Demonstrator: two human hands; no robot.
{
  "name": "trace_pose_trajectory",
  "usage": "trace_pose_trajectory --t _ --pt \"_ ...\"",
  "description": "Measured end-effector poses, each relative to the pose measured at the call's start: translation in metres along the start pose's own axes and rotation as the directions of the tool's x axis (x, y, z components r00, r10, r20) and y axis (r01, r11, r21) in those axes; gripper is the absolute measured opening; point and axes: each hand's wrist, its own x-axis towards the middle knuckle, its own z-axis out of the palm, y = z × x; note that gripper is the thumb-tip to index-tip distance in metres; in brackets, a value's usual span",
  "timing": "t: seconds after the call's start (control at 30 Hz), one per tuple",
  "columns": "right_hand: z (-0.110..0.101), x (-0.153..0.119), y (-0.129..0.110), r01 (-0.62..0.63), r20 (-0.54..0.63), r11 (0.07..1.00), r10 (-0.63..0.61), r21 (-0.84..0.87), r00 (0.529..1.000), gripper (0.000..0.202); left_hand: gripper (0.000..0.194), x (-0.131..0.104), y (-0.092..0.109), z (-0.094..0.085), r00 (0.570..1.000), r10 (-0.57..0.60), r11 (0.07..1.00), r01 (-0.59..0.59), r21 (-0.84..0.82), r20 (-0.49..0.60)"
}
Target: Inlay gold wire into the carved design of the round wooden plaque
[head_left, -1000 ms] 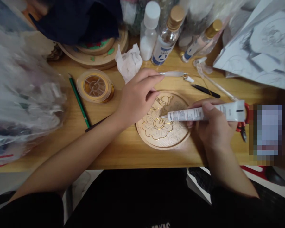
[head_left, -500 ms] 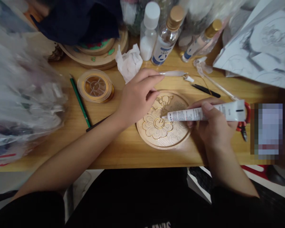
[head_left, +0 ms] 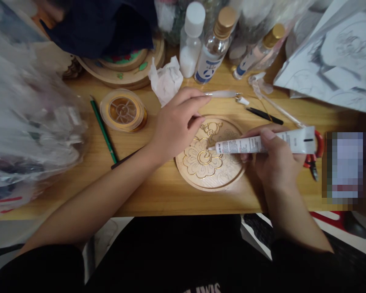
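Note:
My right hand [head_left: 276,158] is closed around a white glue tube [head_left: 247,145] with small printed text. The tube points left, and its nozzle is at the top of the central spiral on a round wooden plaque [head_left: 228,181]. Gold wire outlines a flower [head_left: 203,158] and a smaller figure [head_left: 212,128] there; pencil lines mark the right side. My left hand [head_left: 178,124] rests over the plaque's upper left edge, thumb and fingers apart, apparently holding nothing. Just beyond its fingertips lies a white-handled tool [head_left: 224,94], its left end partly hidden.
A spool of gold wire [head_left: 123,110] and a green pencil [head_left: 103,130] lie left. Crumpled tissue [head_left: 166,79] and bottles [head_left: 212,53] stand behind. Black tweezers [head_left: 264,115] and red-handled pliers [head_left: 319,144] are right. A plastic bag [head_left: 33,122] fills the left side.
The tube in my right hand has shifted very slightly up and right, its nozzle staying close to the spiral. My left hand is nearly still.

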Motion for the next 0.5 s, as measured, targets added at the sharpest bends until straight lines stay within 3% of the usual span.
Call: trace_pose_trajectory --t 0.5 --pt "-0.0043 -0.0017 -0.0005 -0.010 0.067 1.000 0.010 -0.014 0.998 0.018 0.031 -0.0003 -0.0004 -0.0001 1.000 0.003 1.000 -0.003 0.012 0.008"
